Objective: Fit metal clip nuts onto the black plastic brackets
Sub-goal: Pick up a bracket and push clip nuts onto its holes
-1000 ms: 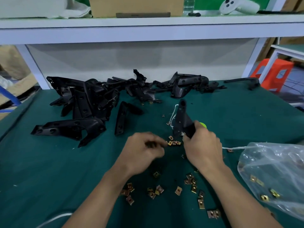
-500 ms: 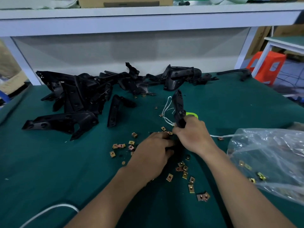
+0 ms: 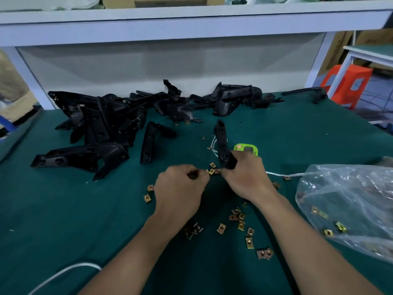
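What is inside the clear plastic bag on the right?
A few clip nuts show through the plastic bag; creases and glare hide the rest inside.

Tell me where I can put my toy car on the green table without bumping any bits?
Two bare patches: the near-left mat, between the big black bracket and the white cord; and far right, between the bracket pile, green gadget and plastic bag. Clip nuts crowd around and below the left hand and right hand.

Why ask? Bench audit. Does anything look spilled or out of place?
Yes: clip nuts lie scattered loose on the green mat, outside the plastic bag; black brackets sit in a tangled heap behind.
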`<state>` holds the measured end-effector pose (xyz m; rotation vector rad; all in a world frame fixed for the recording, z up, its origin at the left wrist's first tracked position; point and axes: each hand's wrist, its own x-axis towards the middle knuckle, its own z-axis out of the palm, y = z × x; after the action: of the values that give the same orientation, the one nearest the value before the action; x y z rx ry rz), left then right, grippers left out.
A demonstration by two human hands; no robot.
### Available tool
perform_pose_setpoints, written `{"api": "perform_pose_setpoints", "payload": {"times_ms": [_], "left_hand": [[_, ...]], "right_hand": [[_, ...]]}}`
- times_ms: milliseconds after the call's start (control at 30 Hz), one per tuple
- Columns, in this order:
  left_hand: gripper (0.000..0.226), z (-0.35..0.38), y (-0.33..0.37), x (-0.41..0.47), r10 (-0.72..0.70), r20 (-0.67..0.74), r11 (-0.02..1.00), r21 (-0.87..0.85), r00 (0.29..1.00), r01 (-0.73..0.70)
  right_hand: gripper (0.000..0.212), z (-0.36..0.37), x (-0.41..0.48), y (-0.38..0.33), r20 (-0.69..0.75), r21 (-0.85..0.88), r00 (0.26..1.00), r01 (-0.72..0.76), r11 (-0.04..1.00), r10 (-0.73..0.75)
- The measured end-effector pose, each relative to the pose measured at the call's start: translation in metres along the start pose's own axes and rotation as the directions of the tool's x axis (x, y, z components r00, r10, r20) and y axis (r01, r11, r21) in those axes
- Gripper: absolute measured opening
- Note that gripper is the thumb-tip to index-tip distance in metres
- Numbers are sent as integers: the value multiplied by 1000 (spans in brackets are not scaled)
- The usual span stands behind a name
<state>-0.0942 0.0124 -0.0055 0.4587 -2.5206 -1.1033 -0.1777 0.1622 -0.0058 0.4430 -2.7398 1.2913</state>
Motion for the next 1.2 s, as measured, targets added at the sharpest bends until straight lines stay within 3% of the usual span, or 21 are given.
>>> {"api": "perform_pose_setpoints", "payload": {"times_ms": [100,167,333,400,600,733,867,1067,1200], "left_hand": [[23,-2,-2,6,-137,41,943,-302,990,143],[22,-2,-3,11,-187,79,889,-411,979,203],[19,-3,-8,15,-101,36,922,-371,994,108],[23,-1,-6,15,-82,108,898,-422,991,120],[28,-5,-6,16,-18,166,848,-519,986,103],[24,-7,-7,15,8,165,837,-540,986,83],[25,-6,-7,15,41,113,793,-608,993,36],[15,-10,-13,19,79,221,658,-744,972,116],[24,-10,-17,21,183,337,587,-791,924,173]], "right_hand": [[22,2,-1,4,25,20,1000,0,1000,0],[21,2,0,6,16,12,1000,1,1000,-1],[24,6,-3,1,23,74,997,68,995,-70],[19,6,-4,-5,54,94,989,130,987,-136],[22,6,-10,-13,102,383,974,148,912,-201],[17,8,-9,-11,146,478,983,28,878,-111],[10,11,-9,-14,226,681,974,-175,711,22],[28,8,-9,-16,348,756,934,-332,564,84],[11,5,-12,-19,431,751,901,-388,534,48]]}}
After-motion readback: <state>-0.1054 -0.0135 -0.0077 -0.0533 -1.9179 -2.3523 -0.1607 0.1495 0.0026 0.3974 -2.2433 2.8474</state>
